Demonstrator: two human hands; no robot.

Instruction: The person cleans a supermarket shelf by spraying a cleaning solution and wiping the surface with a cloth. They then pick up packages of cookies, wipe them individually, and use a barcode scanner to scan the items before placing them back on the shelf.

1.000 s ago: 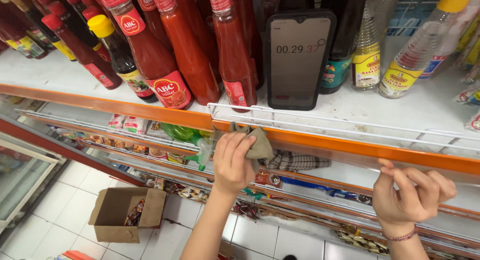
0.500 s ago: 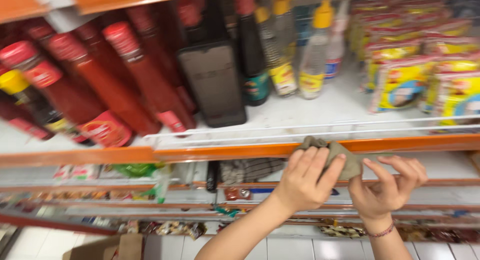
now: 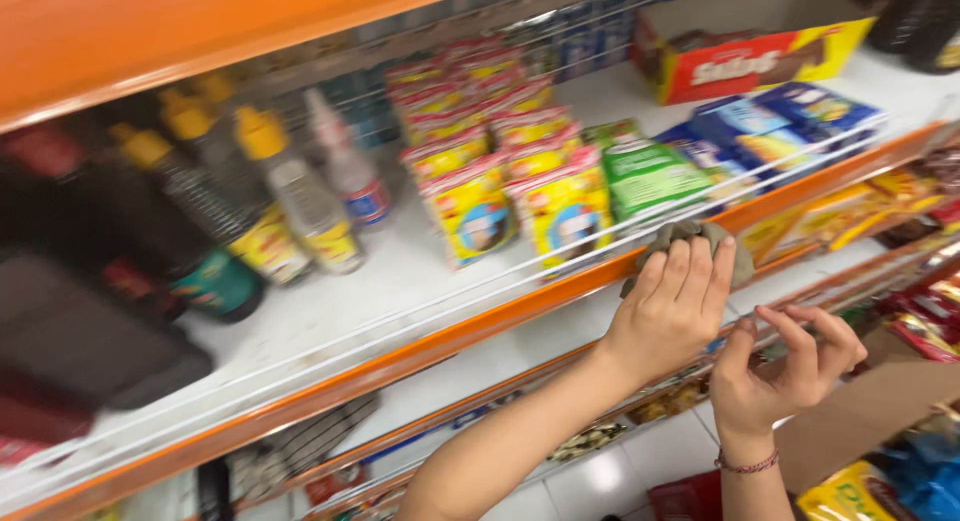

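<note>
My left hand (image 3: 672, 306) presses a small grey-green cloth (image 3: 690, 237) against the orange front edge of a white shop shelf (image 3: 400, 356), just under the wire rail. Only the cloth's top and right edge show past my fingers. My right hand (image 3: 785, 366) hovers a little lower and to the right, fingers loosely curled and apart, holding nothing; a thin bracelet sits on its wrist. On the shelf above my left hand stand yellow and red sachet packs (image 3: 520, 196) and a green pack (image 3: 650, 176).
Bottles with yellow caps (image 3: 300, 196) and dark sauce bottles (image 3: 130, 241) stand at the left. Blue packets (image 3: 790, 121) and a red and yellow carton (image 3: 750, 51) sit at the right. Lower shelves, a brown box (image 3: 870, 411) and tiled floor lie below.
The view has swung right along the shelf, from red sauce bottles to sachet packs. My left hand slid the cloth rightward along the orange edge; my right hand stayed beside it.
</note>
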